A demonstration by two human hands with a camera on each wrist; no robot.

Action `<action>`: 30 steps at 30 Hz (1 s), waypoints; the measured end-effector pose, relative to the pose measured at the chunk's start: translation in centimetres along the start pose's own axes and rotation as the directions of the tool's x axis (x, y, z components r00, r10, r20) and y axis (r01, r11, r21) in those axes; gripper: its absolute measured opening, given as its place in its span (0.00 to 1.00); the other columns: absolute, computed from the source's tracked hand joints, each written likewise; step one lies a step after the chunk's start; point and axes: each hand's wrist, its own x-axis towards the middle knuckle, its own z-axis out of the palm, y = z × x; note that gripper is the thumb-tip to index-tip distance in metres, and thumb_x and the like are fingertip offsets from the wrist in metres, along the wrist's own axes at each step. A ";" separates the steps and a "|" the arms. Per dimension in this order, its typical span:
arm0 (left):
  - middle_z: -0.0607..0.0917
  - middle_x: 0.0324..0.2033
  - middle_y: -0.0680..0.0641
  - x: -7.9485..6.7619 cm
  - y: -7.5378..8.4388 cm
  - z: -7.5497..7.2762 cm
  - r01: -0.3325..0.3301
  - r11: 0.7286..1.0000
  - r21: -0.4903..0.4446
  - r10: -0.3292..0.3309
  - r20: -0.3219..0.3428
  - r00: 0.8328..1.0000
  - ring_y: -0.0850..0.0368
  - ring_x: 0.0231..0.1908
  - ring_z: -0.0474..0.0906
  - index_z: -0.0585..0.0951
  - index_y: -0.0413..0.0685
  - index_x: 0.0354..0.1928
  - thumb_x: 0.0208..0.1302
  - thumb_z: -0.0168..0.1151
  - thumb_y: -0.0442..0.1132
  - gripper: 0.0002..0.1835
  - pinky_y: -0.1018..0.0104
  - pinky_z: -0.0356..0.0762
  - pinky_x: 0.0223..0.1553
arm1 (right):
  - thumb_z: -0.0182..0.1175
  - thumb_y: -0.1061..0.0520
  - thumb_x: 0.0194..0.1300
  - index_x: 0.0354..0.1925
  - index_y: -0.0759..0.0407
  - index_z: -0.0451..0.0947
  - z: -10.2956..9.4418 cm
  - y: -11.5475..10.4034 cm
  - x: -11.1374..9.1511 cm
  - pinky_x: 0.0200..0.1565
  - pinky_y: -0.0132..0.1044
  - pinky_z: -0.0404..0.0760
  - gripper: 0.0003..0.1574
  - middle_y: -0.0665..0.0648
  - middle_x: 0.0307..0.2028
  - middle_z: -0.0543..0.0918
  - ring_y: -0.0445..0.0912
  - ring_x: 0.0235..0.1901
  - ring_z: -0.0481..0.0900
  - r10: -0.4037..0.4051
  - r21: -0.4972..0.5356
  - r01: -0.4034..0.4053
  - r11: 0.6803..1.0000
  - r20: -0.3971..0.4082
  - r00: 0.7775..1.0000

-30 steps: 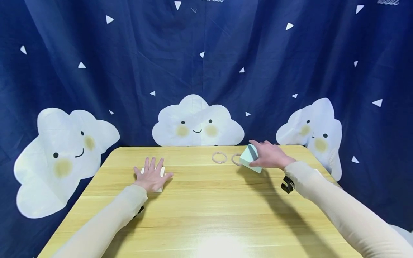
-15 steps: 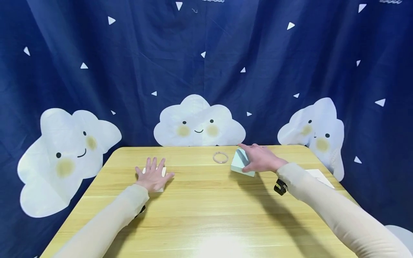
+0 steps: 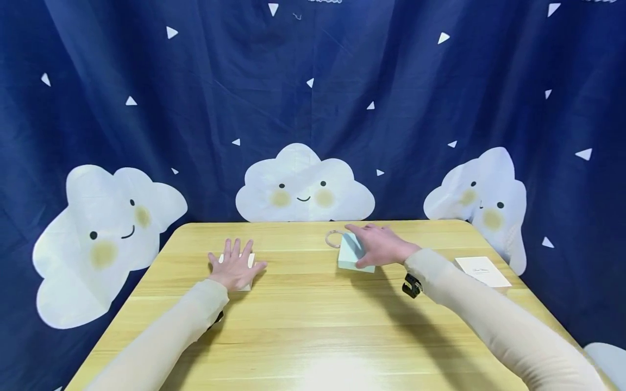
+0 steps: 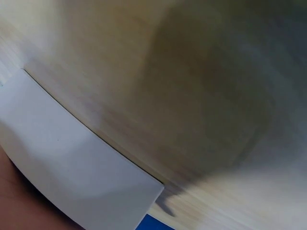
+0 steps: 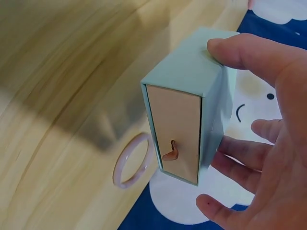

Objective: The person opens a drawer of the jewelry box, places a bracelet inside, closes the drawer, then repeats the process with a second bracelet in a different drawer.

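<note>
Right hand [image 3: 381, 247]: Thumb and fingers are curled about the green box [image 3: 350, 250], which is firmly gripped.
Green box: It is held near the table's [image 3: 303, 309] far edge, a little right of the middle, and seems tilted; whether its underside is wholly off the wood cannot be told. A beige end [image 5: 173, 120] with a brown tab [image 5: 171, 154] is shown at the right wrist.
Ring [image 5: 118, 166]: It is laid near the far edge, just left of the green box, by which it is partly covered in the head view.
Left hand [image 3: 235, 271]: Straight, spread fingers are held over the white box [image 4: 76, 148], toward the far left corner; firm contact cannot be made out.
Printed box [image 3: 483, 271]: It is set at the right edge, short of the far right corner, untouched.
Step in hand: Judged to be the positioning of the green box by the right hand.
Next move: A steady grip is called for, with the ring not knocked.
</note>
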 end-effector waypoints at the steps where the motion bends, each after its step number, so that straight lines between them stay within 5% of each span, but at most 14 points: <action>1: 0.42 0.79 0.32 -0.1 0.1 0.0 0.002 1.000 0.002 -0.002 0.001 1.000 0.30 0.77 0.28 0.45 0.50 0.81 0.71 0.40 0.72 0.49 0.15 0.23 0.61 | 0.77 0.41 0.45 0.77 0.48 0.58 0.1 -0.2 0.1 0.49 0.55 0.74 0.66 0.55 0.56 0.82 0.53 0.57 0.75 0.000 0.006 0.000 1.000 0.006 1.000; 17: 0.42 0.79 0.32 -0.1 0.1 0.0 0.008 1.000 0.001 -0.008 0.008 1.000 0.30 0.77 0.27 0.45 0.50 0.81 0.72 0.40 0.71 0.48 0.16 0.24 0.62 | 0.80 0.47 0.42 0.79 0.39 0.52 2.1 -1.9 1.4 0.58 0.57 0.69 0.71 0.50 0.54 0.82 0.49 0.56 0.74 -0.027 0.065 0.023 0.998 0.074 0.997; 22: 0.42 0.79 0.31 -0.1 0.2 -0.2 0.006 1.000 0.013 -0.006 0.006 1.000 0.30 0.77 0.28 0.45 0.49 0.81 0.71 0.39 0.73 0.49 0.15 0.24 0.61 | 0.79 0.46 0.40 0.78 0.37 0.53 2.7 -2.3 1.6 0.59 0.57 0.68 0.71 0.49 0.61 0.78 0.51 0.60 0.73 -0.040 0.028 0.038 0.999 0.064 0.997; 30: 0.42 0.79 0.32 0.0 0.2 -0.2 0.010 1.000 0.009 -0.010 0.011 1.000 0.30 0.77 0.28 0.45 0.49 0.81 0.72 0.40 0.71 0.47 0.15 0.24 0.61 | 0.81 0.48 0.41 0.78 0.40 0.55 3.0 -2.8 1.2 0.62 0.59 0.65 0.70 0.50 0.58 0.83 0.53 0.67 0.70 -0.062 0.078 0.055 0.995 0.095 0.994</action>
